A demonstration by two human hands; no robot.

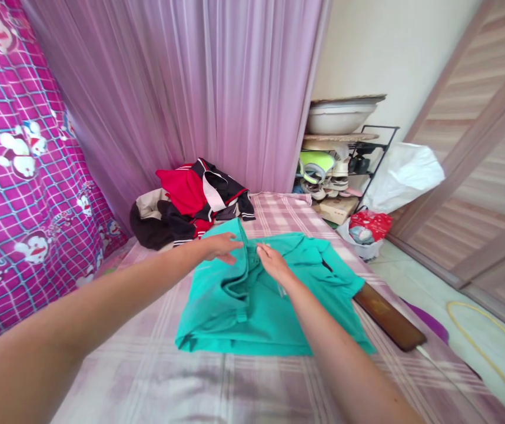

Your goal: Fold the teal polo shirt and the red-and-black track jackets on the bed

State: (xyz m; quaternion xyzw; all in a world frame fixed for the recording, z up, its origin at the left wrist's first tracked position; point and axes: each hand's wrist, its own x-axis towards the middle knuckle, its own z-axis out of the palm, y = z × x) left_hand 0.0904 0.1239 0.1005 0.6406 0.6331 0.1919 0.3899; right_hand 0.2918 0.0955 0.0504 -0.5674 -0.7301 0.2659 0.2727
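Observation:
A teal short-sleeved shirt (296,318) lies spread on the bed, its left side folded in over the middle. My left hand (225,246) is just over that folded part, fingers apart, with nothing visible in its grasp; whether it touches the cloth is unclear. Close to the collar, my right hand (272,262) has thumb and fingers pinched together on the shirt's fabric. The right sleeve reaches out toward a phone (389,318), partly overlapping its upper end.
The checked bedsheet (138,359) surrounds the shirt. Behind it sits a heap of red and dark clothes (186,194) against a purple curtain (217,88). A white cable (447,377) runs from the phone. Right of the bed stands a shoe rack (380,159) with a basin (341,118) on top.

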